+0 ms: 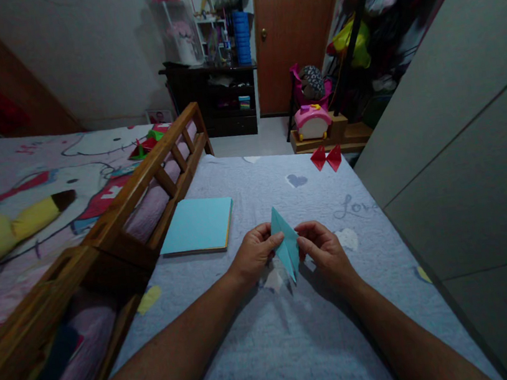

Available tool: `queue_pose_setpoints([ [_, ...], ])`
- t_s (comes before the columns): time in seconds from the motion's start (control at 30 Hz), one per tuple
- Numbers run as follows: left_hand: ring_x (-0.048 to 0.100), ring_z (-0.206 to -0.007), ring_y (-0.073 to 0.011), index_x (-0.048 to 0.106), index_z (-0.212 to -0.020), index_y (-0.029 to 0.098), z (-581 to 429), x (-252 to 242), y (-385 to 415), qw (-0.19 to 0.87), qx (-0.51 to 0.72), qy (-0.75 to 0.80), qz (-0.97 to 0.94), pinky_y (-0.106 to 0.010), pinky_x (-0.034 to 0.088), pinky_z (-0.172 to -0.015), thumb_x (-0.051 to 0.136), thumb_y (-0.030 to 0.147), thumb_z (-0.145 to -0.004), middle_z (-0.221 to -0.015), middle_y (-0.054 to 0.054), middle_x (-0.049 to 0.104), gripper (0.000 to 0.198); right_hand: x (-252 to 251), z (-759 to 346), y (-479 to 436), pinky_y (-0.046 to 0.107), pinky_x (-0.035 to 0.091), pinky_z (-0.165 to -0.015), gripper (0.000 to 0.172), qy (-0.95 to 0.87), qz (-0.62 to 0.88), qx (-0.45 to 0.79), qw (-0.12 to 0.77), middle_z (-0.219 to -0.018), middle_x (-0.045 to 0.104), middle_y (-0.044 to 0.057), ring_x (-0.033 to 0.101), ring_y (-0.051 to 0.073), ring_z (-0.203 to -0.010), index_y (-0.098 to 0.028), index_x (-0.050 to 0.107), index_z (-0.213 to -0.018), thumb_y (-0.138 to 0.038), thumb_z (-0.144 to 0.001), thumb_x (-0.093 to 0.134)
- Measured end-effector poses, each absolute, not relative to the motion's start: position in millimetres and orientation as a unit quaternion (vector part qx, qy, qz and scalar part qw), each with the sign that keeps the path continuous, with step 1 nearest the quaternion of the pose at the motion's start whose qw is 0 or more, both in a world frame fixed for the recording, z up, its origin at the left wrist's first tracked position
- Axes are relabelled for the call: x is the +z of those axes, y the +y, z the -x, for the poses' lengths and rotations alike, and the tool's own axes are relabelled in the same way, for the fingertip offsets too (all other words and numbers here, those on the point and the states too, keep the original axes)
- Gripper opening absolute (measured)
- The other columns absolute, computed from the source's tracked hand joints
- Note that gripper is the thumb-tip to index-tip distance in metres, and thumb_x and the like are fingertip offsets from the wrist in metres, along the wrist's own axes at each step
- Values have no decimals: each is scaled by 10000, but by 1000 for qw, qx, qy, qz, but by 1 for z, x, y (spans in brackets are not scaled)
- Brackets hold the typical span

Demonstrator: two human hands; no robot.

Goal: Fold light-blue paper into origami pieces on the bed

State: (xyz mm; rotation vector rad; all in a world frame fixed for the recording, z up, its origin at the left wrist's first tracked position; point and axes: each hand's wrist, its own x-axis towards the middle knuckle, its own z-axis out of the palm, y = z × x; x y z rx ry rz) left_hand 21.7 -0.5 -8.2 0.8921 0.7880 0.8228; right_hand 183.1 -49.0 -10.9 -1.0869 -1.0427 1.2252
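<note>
You seem to be at a folding step, working above a broad surface spread with soft, pale blue-grey cloth (276, 350), faintly wrinkled and printed with a heart and lettering. Along its left side runs a slatted, brown wooden rail (147, 168). Just inside that lies a flat, square stack of paper (197, 226), light blue on top, with a yellowish layer at its edge. Your left hand (257, 249) grips the folded blue paper (290, 249), thumb across its near face; your right hand (325, 249) appears to pinch its right edge between thumb and fingertips. The paper sits between both hands, seemingly raised off the cloth, a slim, crisp kite shape with a sharp upper tip and narrow points below. The next move probably calls for a steady left hold while your right fingertips align and crease that edge. Smallest are two red folded pieces (318, 159), pointed and diamond-like, side by side near the far right corner.
</note>
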Motion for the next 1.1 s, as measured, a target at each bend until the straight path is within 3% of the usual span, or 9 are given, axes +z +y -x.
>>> queue_pose_setpoints([
  [0.13, 642, -638, -139, 450, -1093, 236, -22, -5, -4, 694, 428, 365, -450, -241, 501, -611, 808, 359, -703, -792, 29, 679, 543, -9, -183, -50, 258, 468, -566, 250, -444, 467, 511, 568, -771, 640, -11, 569, 132, -623, -237, 635, -948, -377, -771, 743],
  [0.23, 620, -646, -124, 405, -1084, 250, -22, -4, -6, 644, 444, 385, -490, -220, 479, -610, 754, 315, -747, -772, 51, 644, 490, -7, -184, -51, 272, 481, -570, 204, -456, 476, 502, 560, -743, 631, -8, 557, 134, -605, -227, 656, -903, -384, -788, 719],
  [0.63, 627, -910, -152, 582, -1000, 174, -22, -12, 0, 643, 458, 370, -491, -264, 494, -833, 740, 210, -724, -978, -30, 651, 320, -11, -186, -47, 253, 462, -553, 167, -438, 478, 512, 564, -677, 610, -27, 543, 121, -588, -222, 678, -874, -332, -764, 739],
  [0.9, 653, -815, -164, 569, -1078, 197, -24, -7, -4, 660, 443, 373, -479, -262, 507, -732, 751, 228, -714, -901, -15, 688, 408, -11, -184, -47, 232, 451, -513, 258, -416, 469, 526, 575, -785, 616, -18, 552, 114, -602, -230, 651, -904, -363, -725, 781],
  [1.1, 623, -714, -142, 643, -953, 163, -23, -6, -4, 685, 428, 376, -455, -245, 475, -684, 783, 266, -690, -816, -21, 687, 315, -12, -187, -48, 250, 467, -564, 307, -433, 467, 538, 553, -824, 650, 8, 566, 137, -659, -230, 664, -943, -394, -719, 795],
])
